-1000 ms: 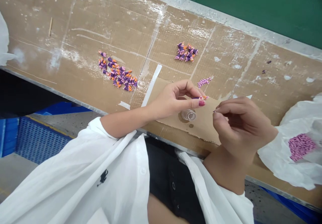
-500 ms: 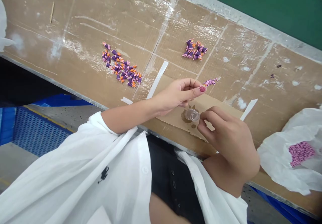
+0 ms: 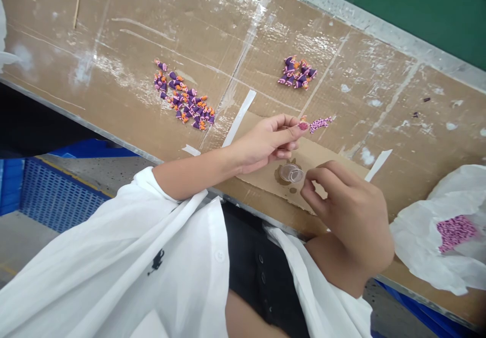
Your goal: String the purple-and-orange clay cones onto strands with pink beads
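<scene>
My left hand (image 3: 271, 140) is closed in a pinch on a tiny purple and orange piece, its fingertips close to a small heap of pink beads (image 3: 321, 123). My right hand (image 3: 347, 209) is curled with thumb and forefinger pressed together right beside a small clear cup (image 3: 291, 172) on the cardboard-covered table (image 3: 132, 39); what it holds is too small to name. A larger pile of purple and orange pieces (image 3: 185, 102) lies to the left. A smaller pile of purple and orange pieces (image 3: 297, 73) lies further back.
A white plastic bag (image 3: 429, 237) with a heap of pink beads (image 3: 454, 230) lies at the right. Strips of white tape (image 3: 239, 118) are stuck on the cardboard. A thin wooden stick (image 3: 76, 11) lies far left. Blue crates (image 3: 56, 201) stand below the table edge.
My right hand has dropped from beside the left fingertips down to the clear cup. My left hand has moved up toward the small heap of pink beads.
</scene>
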Tool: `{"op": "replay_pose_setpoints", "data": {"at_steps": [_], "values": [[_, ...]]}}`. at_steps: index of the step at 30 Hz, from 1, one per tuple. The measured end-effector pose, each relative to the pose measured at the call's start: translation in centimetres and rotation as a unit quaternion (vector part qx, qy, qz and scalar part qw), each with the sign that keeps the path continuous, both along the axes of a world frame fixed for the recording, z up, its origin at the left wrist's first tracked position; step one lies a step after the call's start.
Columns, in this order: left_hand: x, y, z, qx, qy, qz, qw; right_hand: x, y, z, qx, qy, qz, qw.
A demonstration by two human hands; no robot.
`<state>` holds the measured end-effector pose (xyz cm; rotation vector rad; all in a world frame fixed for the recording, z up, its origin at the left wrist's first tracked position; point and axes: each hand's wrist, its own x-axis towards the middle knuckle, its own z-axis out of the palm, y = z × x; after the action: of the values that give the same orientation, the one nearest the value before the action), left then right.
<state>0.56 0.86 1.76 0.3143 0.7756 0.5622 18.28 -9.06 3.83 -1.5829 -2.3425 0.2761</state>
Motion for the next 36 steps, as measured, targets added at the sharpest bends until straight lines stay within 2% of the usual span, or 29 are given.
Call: {"op": "replay_pose_setpoints", "data": {"at_steps": [2,4,8,10,15,18,23,28,36], "values": [[-0.1,0.0,-0.1,-0.001,-0.009,-0.002,1.000,0.0,0.2,0.3,0.005,0.083,-0.033,0.996],[-0.2,-0.1,-0.1,0.008,-0.022,-0.020,1.000,-0.3,0.4,0.4,0.034,0.197,-0.079,0.977],[-0.4,-0.3,0.2,0.024,-0.068,-0.080,0.994,-2.0,0.6,-0.1,0.098,0.400,-0.194,0.891],[-0.5,-0.5,0.3,0.014,-0.092,-0.105,0.990,-2.8,0.6,-0.6,0.105,0.430,-0.213,0.871],[-0.5,-1.0,0.4,-0.031,-0.131,-0.146,0.980,-3.2,0.6,-2.0,0.179,0.387,-0.176,0.888],[-0.4,-1.2,0.5,-0.056,-0.122,-0.175,0.975,-3.2,0.4,-2.4,0.215,0.336,-0.147,0.905],[-0.3,-1.1,0.6,-0.070,-0.113,-0.189,0.973,-3.6,0.0,-2.1,0.232,0.256,-0.179,0.921],[-0.3,-1.1,0.8,-0.062,-0.107,-0.195,0.973,-4.0,0.1,-1.7,0.264,0.219,-0.154,0.927],[-0.3,-1.1,1.1,-0.055,-0.097,-0.198,0.974,-3.8,0.2,-1.7,0.272,0.194,-0.150,0.931]]}}
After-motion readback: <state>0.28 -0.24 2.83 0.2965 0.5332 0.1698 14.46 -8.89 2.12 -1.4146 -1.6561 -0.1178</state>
